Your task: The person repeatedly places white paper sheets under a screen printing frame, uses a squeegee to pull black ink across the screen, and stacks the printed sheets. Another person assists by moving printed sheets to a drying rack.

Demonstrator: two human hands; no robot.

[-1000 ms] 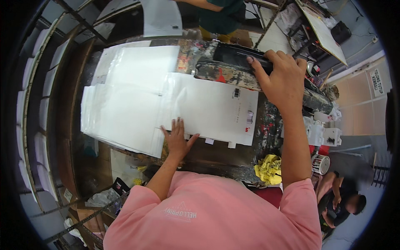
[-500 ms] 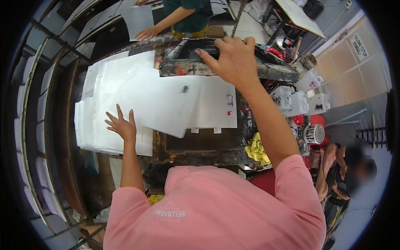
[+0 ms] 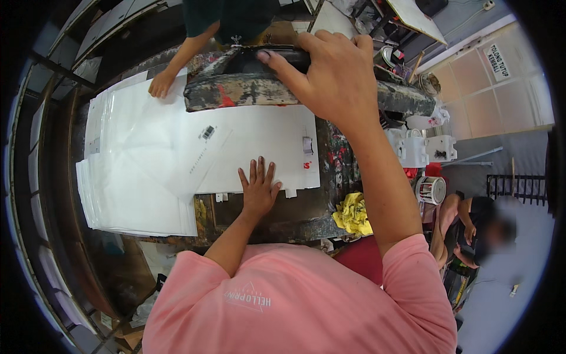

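- White, flat and glossy: plastic bag [image 3: 259,150] spread on the paint-stained work table [image 3: 330,206], small dark barcode patch near its upper left, a red mark and a little grey tab at its right edge, short tabs poking out along its near edge.
- Pressed flat on the near edge of that bag: left hand [image 3: 257,189], fingers spread open, palm down, gripping nothing.
- Just beyond the bag's far edge, touching or overlapping it: long printing frame [image 3: 236,91], crusted with black, grey and red paint.
- Wrapped around the dark bar on top of that frame: right hand [image 3: 336,76], fingers curled closed over it, thumb toward the left.
- Left of the bag, partly under it: stack of white bags [image 3: 130,194], edges fanned slightly, clear film over the upper ones.
- At the far left corner of the stack: another person's hand [image 3: 160,84], resting on the film.
- Right of the bag, at the table's near corner: crumpled yellow rag [image 3: 352,213].
- Further right, off the table: small round tin [image 3: 431,190].
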